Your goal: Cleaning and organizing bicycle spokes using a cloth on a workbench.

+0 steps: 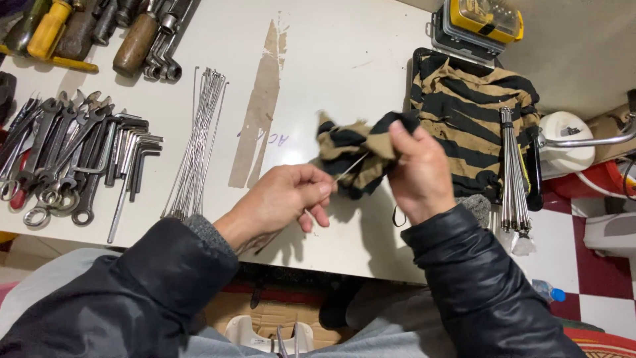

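Note:
My left hand (285, 199) pinches one end of a thin metal spoke (351, 167) above the white table (331, 59). My right hand (421, 172) grips a tan and black striped rag (351, 149) wrapped around the spoke's other part. A loose bundle of similar spokes (199, 139) lies on the table to the left. Another tied bundle of spokes (513, 172) rests on more of the striped cloth (464, 106) at the right.
Spanners (56, 156) and hex keys (132, 156) lie at the table's left. Screwdrivers and other handled tools (99, 33) sit at the far left corner. A yellow-lidded case (477, 23) stands at the back right. Red and white floor tiles (583, 258) show to the right.

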